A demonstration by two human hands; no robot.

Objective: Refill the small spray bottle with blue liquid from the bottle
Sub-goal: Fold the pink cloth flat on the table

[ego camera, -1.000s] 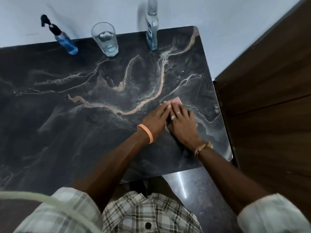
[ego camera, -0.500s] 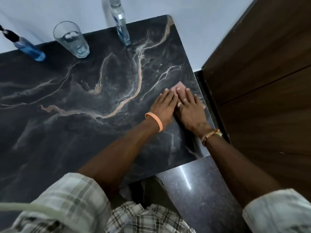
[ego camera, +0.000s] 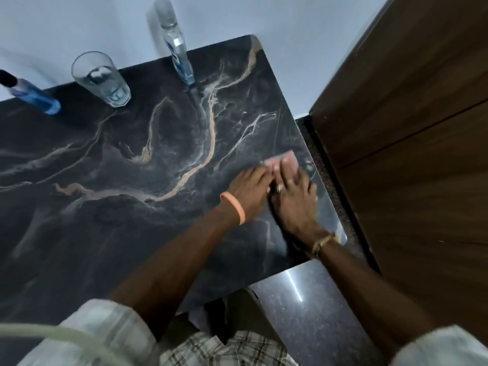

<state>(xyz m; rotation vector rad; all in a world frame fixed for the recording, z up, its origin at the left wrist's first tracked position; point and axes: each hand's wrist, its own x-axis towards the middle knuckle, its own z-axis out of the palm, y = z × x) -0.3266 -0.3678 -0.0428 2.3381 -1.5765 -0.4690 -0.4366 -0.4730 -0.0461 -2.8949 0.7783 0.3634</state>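
**Wipe flat, away from the edge**

Both your hands lie side by side, fingers straight. The right hand [ego camera: 295,199] presses flat on the pink cloth [ego camera: 286,159]; the left hand [ego camera: 248,186] touches its near edge. The cloth sits close to the right edge of the table [ego camera: 132,207], so press evenly and steer inward.

The spray bottle [ego camera: 34,97], blue with a black top, stands at the far left. The tall clear bottle [ego camera: 179,56] stands at the back, with a glass [ego camera: 103,80] between them, all well apart from your hands.
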